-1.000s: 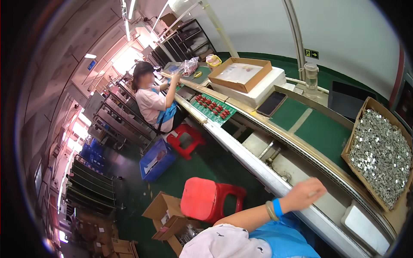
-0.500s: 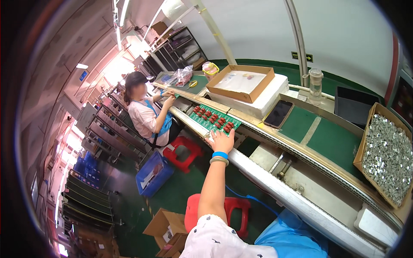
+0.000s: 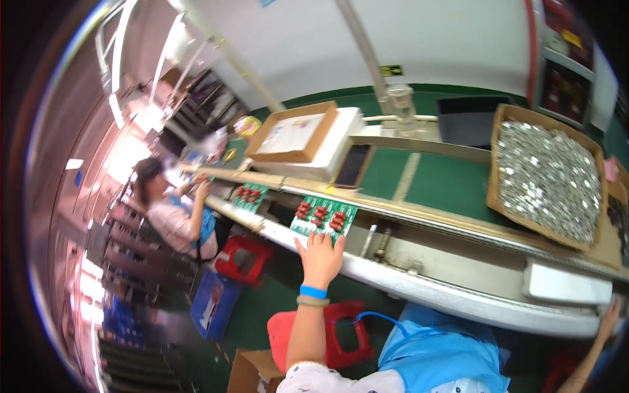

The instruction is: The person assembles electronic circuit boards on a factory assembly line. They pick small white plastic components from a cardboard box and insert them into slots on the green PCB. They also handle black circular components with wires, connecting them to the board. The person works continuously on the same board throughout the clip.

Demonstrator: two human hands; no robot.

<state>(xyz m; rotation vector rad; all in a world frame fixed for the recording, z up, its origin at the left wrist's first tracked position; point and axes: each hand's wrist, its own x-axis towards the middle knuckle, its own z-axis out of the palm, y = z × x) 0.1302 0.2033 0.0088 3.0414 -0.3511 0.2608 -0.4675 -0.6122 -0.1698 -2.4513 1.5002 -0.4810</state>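
Two green boards (image 3: 329, 219) already carry red parts (image 3: 320, 213), mid-frame; the left hand (image 3: 321, 261) touches the nearer one's edge, grip loosely spread; the right hand (image 3: 610, 319), lower right, seems unreadable (what remains, I can't tell).

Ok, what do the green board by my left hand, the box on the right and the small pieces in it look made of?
The board: probably hard plastic laminate, green and flat, with pale printed marks. The box: likely cardboard, matte brown, with thin upright walls. The small pieces: apparently metal, silvery and shiny, with bright glints; which metal, I can't tell.
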